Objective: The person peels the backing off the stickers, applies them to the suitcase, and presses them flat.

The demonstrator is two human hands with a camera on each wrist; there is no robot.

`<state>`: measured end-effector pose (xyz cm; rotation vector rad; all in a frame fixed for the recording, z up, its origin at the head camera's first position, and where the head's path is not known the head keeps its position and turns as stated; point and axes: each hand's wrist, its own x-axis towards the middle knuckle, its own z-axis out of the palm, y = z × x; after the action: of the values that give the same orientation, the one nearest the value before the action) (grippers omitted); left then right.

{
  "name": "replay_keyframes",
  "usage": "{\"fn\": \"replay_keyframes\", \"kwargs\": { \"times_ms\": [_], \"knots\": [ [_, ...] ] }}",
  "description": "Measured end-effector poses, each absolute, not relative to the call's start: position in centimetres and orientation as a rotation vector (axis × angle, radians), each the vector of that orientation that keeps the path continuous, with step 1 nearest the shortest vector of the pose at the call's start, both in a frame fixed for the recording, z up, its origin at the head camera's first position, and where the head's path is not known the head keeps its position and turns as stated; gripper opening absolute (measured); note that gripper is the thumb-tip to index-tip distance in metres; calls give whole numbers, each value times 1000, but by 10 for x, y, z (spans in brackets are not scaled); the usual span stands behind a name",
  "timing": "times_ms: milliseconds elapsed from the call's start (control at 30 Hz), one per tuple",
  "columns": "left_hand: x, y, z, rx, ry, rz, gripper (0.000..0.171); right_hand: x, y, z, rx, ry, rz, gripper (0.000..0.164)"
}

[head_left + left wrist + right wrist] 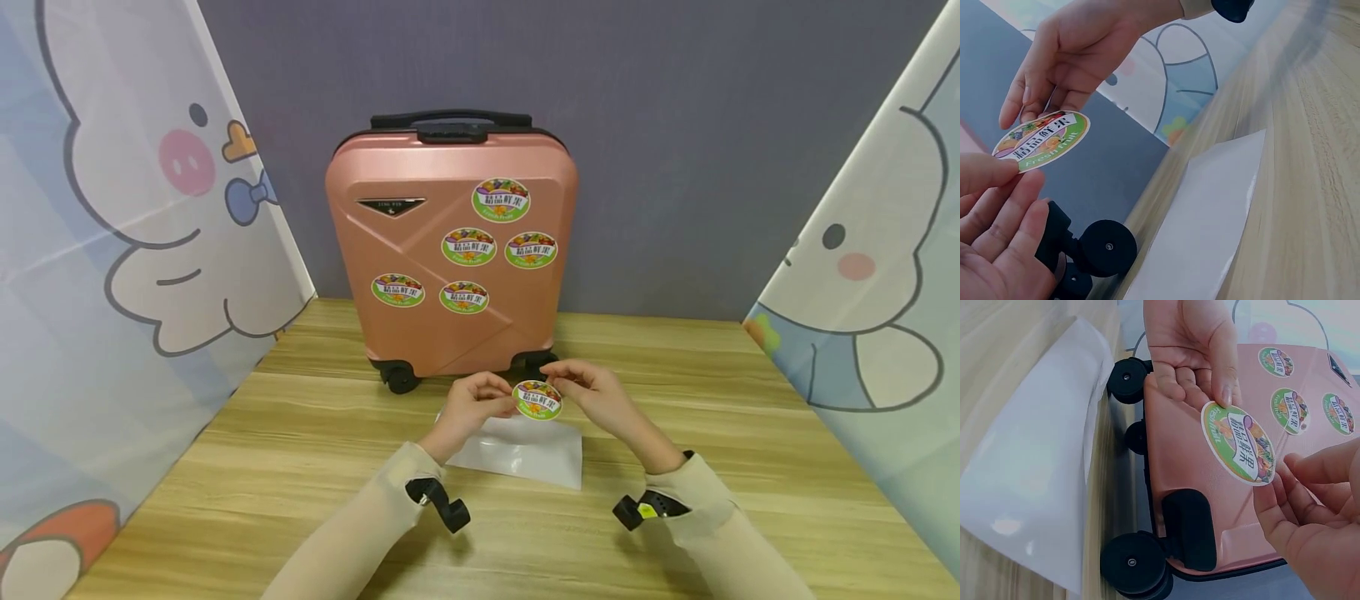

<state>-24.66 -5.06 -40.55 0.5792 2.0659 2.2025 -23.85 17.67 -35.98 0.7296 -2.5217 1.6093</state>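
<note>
An oval fruit sticker (537, 400), green and white with printed fruit, is held up in front of the suitcase's lower edge. My left hand (471, 410) pinches its left edge, thumb on the printed face and fingers behind, as the left wrist view shows. On the opposite edge, the fingers of my right hand (600, 404) touch the sticker from behind; its thumb stands off the sticker in the right wrist view. The pink suitcase (420, 333) stands upright behind both hands, several matching stickers on its front. Below the hands lies a white glossy sheet (517, 454).
The suitcase rests on dark wheels (401, 379) on the wood-grain table (300, 500). A grey wall (675, 167) rises behind it. Cartoon-printed panels stand at the left (150, 167) and right (862, 275). Each wrist wears a black strapped camera.
</note>
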Motion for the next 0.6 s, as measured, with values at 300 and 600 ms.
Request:
{"fn": "replay_keyframes", "kwargs": {
  "times_ms": [300, 600],
  "knots": [
    [-245, -54, -406, 554, 2061, 2240, 20, -243, 173, -359, 809, -2421, 1687, 21],
    [-244, -58, -415, 522, 1984, 2373, 20, -247, 164, -364, 837, -2367, 1700, 19]
  ]
}}
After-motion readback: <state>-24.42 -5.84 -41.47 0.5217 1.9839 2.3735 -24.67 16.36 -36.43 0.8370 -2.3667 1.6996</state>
